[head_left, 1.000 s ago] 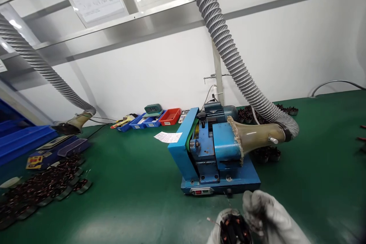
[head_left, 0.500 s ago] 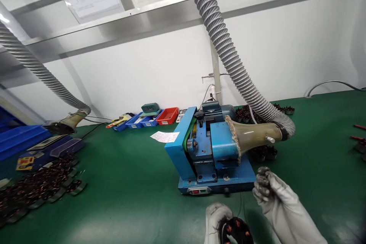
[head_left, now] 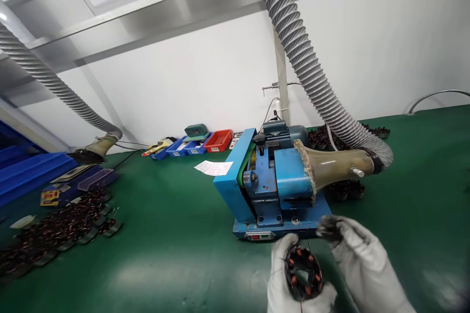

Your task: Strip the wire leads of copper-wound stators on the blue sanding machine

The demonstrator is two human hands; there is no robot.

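On the far left of the green tabletop lay a heap of wound stators, with blue bins behind it and a hose nozzle above. Small parts trays stood further back. At centre sat the blue machine, its extraction hose joined at the right side.

The gloved left hand held 1 stator low in the frame, just in front of the machine; its fingers were curled around the ring's outer rim, clamped on it. The gloved right hand sat just beside it, fingertips pinched together on a thin lead wire, which was barely visible.

Judgement: the stator's steel core appeared stiff and fairly heavy for its size. The copper windings and fine lead looked fragile. The outer rim appeared the safe place to grip; the coils and wire should take no load.
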